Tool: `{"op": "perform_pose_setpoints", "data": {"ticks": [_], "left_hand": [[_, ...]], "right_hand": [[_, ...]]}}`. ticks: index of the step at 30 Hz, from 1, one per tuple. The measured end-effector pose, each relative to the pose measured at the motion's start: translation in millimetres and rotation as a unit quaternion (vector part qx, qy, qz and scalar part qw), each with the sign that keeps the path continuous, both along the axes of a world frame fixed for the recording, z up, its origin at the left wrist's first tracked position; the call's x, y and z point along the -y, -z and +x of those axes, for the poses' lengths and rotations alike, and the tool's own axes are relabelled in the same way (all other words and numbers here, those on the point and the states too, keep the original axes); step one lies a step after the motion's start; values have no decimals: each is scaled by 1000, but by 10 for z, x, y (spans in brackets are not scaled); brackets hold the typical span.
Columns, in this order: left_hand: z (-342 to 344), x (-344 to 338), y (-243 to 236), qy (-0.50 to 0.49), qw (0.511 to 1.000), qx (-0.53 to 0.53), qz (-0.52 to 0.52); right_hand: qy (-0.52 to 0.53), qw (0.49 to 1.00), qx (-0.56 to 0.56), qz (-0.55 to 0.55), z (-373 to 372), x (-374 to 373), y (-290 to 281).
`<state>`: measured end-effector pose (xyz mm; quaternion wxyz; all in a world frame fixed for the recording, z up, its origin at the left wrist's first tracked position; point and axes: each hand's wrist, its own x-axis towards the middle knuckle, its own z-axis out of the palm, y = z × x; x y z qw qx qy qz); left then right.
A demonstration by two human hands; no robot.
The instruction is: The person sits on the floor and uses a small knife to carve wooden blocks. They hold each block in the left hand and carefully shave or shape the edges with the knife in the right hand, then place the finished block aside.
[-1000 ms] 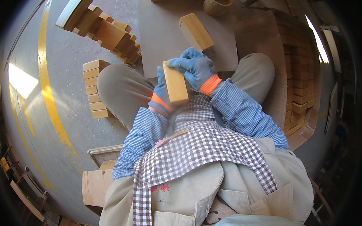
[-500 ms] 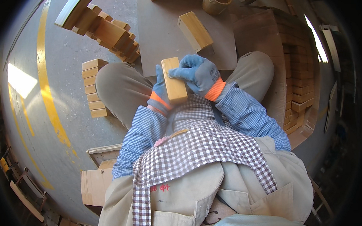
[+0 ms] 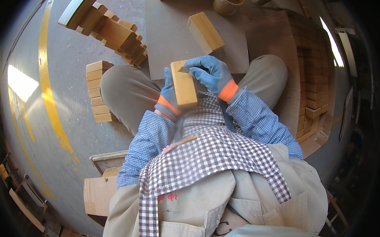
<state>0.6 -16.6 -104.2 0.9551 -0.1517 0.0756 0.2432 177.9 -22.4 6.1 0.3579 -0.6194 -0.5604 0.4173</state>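
In a blue glove with an orange cuff, my left hand grips a light wooden block along its left side. The block is held upright over my lap, its long side facing me. At its upper right is my right hand, gloved the same way. Thumb and fingers there pinch a small dark pointed blade, whose tip lies at the block's face; most of it is hidden in the glove. Another wooden block lies on the grey board beyond my hands.
A round brown pot stands at the board's far right. Stacked blocks rise beside my left knee, with a taller stack farther off. On the right, a cardboard box holds many blocks. Another carton sits lower left.
My right hand has shifted slightly right, off the block's face, and the dark blade now shows at its fingertips. The left hand and block have hardly moved.
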Motion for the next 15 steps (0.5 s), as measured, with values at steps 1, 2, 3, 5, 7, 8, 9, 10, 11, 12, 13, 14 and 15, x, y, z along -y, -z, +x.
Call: {"op": "perform_pose_setpoints", "data": {"ticks": [1, 2, 3, 5, 7, 8, 9, 10, 11, 12, 13, 14, 15], "left_hand": [[-1, 0, 18, -2, 1000, 7, 1], [-2, -2, 33, -5, 1000, 17, 2], [-4, 0, 46, -3, 1000, 2, 6], [-1, 9, 69, -2, 1000, -23, 13], [-15, 3, 91, 5, 999, -39, 37], [-16, 1, 101, 6, 999, -25, 47], [-17, -2, 110, 11, 998, -44, 42], [-19, -6, 118, 13, 998, -42, 36], [-20, -9, 123, 13, 999, -32, 28], [-21, -9, 125, 14, 999, -31, 19], [-21, -9, 124, 14, 1000, -21, 9], [-19, -6, 119, 15, 1000, 1, -1], [-16, -3, 112, 11, 1000, -2, -10]], "right_hand": [[10, 999, -1, -35, 11, -33, 6], [8, 998, -11, -54, 19, -59, 11], [7, 997, -21, -76, 27, -81, 16], [3, 997, -15, -70, 35, -112, 37], [-5, 1000, 16, -11, 35, -131, 73], [-6, 999, 35, 12, 31, -147, 99], [-7, 998, 51, 38, 21, -167, 129], [-8, 996, 68, 65, 15, -183, 155], [-9, 993, 81, 82, 11, -196, 178], [-9, 991, 94, 99, 5, -206, 197], [-10, 987, 107, 117, -2, -212, 211], [-10, 984, 121, 126, -9, -215, 220], [-11, 981, 135, 136, -15, -216, 224]]}}
